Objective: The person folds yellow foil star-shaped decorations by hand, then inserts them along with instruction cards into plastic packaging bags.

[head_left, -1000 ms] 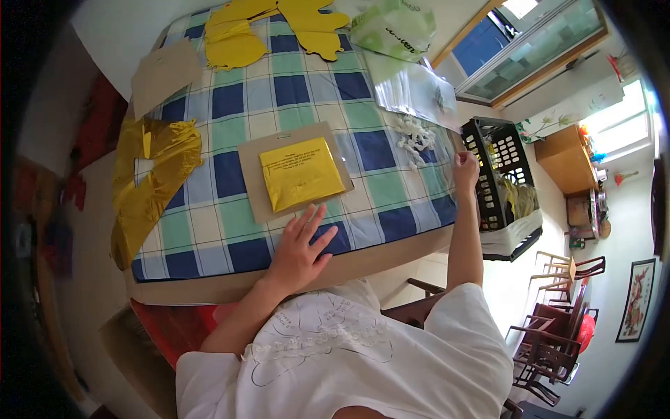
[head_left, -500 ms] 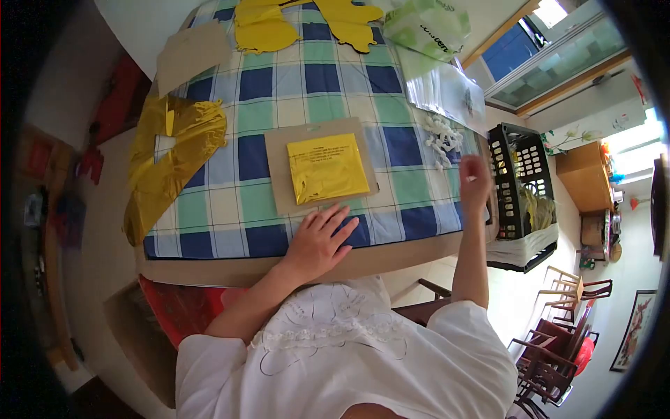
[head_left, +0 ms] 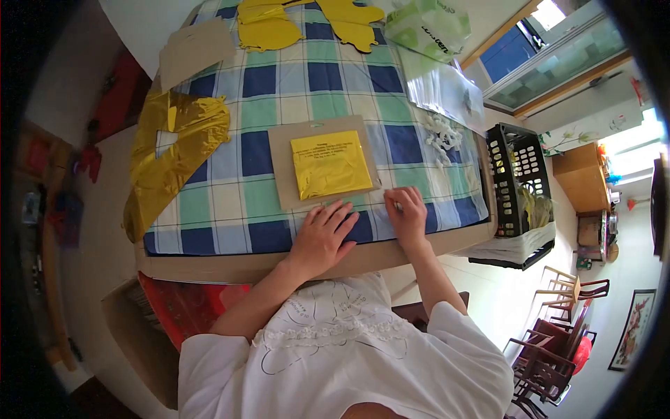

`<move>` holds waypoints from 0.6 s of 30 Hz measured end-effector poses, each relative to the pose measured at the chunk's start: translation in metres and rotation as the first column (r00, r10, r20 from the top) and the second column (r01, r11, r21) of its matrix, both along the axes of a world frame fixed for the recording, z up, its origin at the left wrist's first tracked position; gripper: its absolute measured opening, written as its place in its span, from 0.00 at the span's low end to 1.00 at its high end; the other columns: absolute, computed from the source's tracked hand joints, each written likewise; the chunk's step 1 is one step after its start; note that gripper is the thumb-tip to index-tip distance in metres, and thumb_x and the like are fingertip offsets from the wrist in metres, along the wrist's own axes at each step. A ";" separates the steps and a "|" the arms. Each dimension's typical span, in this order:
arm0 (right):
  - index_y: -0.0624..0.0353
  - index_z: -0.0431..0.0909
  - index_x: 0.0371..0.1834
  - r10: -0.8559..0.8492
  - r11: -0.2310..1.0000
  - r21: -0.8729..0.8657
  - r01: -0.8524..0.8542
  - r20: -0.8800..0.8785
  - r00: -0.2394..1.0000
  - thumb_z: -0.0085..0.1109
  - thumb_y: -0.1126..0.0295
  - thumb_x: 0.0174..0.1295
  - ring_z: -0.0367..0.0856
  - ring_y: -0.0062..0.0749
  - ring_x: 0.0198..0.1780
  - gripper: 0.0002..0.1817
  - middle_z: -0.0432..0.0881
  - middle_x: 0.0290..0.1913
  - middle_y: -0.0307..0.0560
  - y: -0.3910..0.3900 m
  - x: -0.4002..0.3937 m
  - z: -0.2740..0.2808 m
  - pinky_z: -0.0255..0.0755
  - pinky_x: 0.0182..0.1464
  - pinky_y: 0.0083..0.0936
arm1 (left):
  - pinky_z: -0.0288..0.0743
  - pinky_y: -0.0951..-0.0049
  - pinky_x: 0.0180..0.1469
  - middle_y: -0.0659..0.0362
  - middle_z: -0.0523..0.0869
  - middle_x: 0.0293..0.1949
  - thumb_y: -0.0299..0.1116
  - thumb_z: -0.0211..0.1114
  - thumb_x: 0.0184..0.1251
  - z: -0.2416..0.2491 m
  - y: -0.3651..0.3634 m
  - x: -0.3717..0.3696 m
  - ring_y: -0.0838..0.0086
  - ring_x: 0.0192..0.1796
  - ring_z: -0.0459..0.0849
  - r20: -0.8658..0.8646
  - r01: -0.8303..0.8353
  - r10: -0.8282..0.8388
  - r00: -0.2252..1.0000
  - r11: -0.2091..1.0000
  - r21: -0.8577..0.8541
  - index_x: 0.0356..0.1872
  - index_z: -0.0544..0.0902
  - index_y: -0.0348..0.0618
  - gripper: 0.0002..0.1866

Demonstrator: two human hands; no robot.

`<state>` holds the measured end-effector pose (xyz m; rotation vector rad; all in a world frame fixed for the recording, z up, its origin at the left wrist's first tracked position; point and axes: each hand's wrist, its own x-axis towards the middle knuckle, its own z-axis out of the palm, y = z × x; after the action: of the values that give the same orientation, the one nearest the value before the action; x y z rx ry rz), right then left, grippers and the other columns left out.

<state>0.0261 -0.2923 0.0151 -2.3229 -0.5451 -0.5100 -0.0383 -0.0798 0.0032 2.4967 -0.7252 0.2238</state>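
A flat, folded yellow foil packet (head_left: 332, 171) with dark printed lines lies on a brown cardboard card (head_left: 280, 164), which has a slot near its top edge. At the card's lower edge, my left hand (head_left: 319, 237) rests palm down with fingers spread. My right hand (head_left: 408, 215) is by the card's lower right corner, fingers bent and thumb and forefinger together. Whatever it may pinch is too small to make out. Both hands are over the blue, green and cream checked cloth (head_left: 321, 106).
Gold foil (head_left: 174, 150) and a cardboard sheet (head_left: 195, 54) lie left. Yellow foil shapes (head_left: 269, 26) are at the back. Clear plastic sleeves (head_left: 447, 91), a green-white bag (head_left: 427, 29) and white ties (head_left: 443, 136) lie right, beside a black crate (head_left: 508, 181).
My right hand has moved left and down from beside the white ties to the card's lower right corner. My left hand stays at the card's lower edge.
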 end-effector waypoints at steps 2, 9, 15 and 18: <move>0.61 0.80 0.36 -0.017 0.999 -0.029 0.017 -0.012 1.000 0.62 0.82 0.51 0.77 0.45 0.37 0.09 0.79 0.34 0.49 0.010 0.004 -0.006 0.73 0.40 0.34 | 0.58 0.55 0.67 0.56 0.69 0.66 0.43 0.65 0.60 -0.001 0.000 0.001 0.61 0.69 0.65 0.002 -0.002 0.002 1.000 1.000 0.007 0.63 0.71 0.48 0.29; 0.57 0.70 0.55 -0.026 1.000 -0.021 0.020 -0.354 0.935 0.64 0.77 0.54 0.77 0.39 0.36 0.24 0.77 0.34 0.48 0.014 -0.019 0.017 0.73 0.39 0.33 | 0.58 0.55 0.67 0.56 0.69 0.66 0.43 0.66 0.58 -0.002 -0.001 0.001 0.62 0.68 0.65 0.012 -0.009 0.009 1.000 1.000 -0.005 0.62 0.72 0.47 0.30; 0.59 0.71 0.41 -0.134 0.980 0.085 0.178 -0.375 0.917 0.62 0.77 0.57 0.77 0.37 0.28 0.11 0.77 0.29 0.48 0.030 0.001 0.003 0.73 0.33 0.30 | 0.58 0.54 0.67 0.56 0.69 0.66 0.42 0.66 0.59 -0.001 0.000 0.001 0.61 0.68 0.65 0.001 0.001 -0.001 1.000 1.000 -0.016 0.61 0.72 0.46 0.29; 0.59 0.71 0.37 -0.159 0.977 0.096 0.193 -0.283 0.946 0.61 0.76 0.58 0.77 0.38 0.28 0.08 0.77 0.28 0.49 0.034 0.003 -0.003 0.72 0.31 0.30 | 0.58 0.54 0.67 0.55 0.69 0.66 0.42 0.66 0.59 -0.001 0.001 0.001 0.61 0.68 0.65 0.006 -0.001 0.001 1.000 1.000 -0.015 0.61 0.72 0.46 0.29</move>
<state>0.0288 -0.2585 0.0117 -2.2846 -0.1693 -0.2860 -0.0375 -0.0793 0.0025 2.4829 -0.7219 0.2362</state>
